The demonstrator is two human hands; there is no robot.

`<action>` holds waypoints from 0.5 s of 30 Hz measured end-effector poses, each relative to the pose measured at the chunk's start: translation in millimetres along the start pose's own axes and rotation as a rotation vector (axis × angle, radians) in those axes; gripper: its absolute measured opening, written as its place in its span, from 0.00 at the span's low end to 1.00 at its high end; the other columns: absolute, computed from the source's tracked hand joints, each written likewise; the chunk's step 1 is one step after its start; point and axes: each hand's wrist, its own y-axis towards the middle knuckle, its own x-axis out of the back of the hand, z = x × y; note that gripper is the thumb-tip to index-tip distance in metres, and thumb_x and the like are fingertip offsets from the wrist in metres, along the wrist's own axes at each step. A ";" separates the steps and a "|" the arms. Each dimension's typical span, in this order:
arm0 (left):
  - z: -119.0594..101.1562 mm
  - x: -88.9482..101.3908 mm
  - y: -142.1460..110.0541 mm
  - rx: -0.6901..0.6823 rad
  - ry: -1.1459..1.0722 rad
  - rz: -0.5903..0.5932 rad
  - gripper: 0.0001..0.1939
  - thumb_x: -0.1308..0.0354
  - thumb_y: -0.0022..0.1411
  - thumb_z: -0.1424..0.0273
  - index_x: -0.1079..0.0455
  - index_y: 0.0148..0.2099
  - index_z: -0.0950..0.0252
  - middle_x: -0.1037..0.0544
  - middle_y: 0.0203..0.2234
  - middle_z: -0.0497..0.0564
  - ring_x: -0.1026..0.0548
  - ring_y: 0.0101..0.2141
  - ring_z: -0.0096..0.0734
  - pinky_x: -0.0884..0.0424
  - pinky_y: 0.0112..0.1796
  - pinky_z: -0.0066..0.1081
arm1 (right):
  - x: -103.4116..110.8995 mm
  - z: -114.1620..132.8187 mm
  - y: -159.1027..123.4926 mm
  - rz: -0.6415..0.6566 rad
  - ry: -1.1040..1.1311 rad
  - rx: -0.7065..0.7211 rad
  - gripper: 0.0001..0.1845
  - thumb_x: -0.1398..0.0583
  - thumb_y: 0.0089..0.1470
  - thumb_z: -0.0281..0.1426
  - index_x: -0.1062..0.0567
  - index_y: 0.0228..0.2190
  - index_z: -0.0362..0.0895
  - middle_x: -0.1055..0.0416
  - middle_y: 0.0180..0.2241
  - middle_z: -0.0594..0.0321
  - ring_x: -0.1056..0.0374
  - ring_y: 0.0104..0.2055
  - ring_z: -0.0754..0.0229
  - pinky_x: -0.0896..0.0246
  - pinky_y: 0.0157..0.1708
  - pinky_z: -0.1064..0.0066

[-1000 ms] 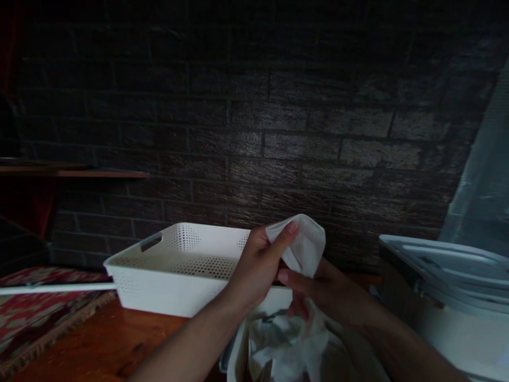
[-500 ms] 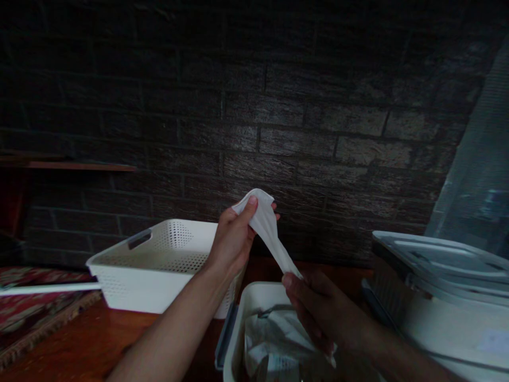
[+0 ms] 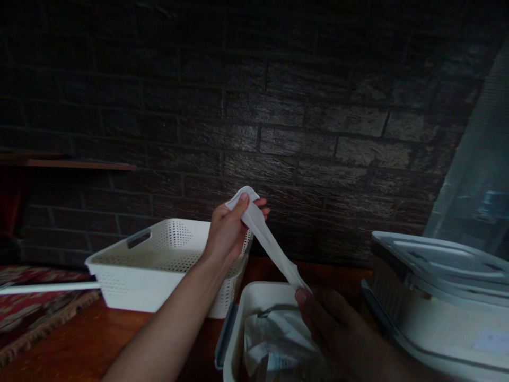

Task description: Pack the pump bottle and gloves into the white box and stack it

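A thin white fabric piece (image 3: 267, 237), pulled into a narrow slanting band, stretches between my two hands; whether it is a sock or something else I cannot make out. At its wider upper end my left hand (image 3: 228, 228) pinches it, thumb in front and fingers behind. My right hand (image 3: 330, 318), dim in shadow, grips the lower end between thumb and fingers. Beneath the fabric stands an open white bin (image 3: 237, 339) holding a crumpled whitish plastic bag (image 3: 278, 334). My right hand and forearm hide part of this bin.
Behind my left arm sits a white perforated basket (image 3: 135, 289) on the reddish wooden table (image 3: 75, 339). A lidded storage box (image 3: 445, 313) stands at right. A patterned rug (image 3: 35, 307) lies at left, below a wooden shelf (image 3: 79, 165). The dark brick wall (image 3: 262, 106) rises behind.
My left hand has shifted slightly left, and my right hand has moved down and to the right. The white fabric between them is drawn out longer.
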 end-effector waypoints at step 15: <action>0.4 6.1 10.5 -0.074 0.161 -0.078 0.18 0.35 0.63 0.59 0.23 0.46 0.70 0.14 0.38 0.59 0.16 0.26 0.38 0.19 0.25 0.33 | 35.0 -26.2 -23.9 0.099 -0.485 0.118 0.21 0.44 0.64 0.46 0.16 0.34 0.47 0.17 0.33 0.55 0.23 0.36 0.50 0.31 0.38 0.66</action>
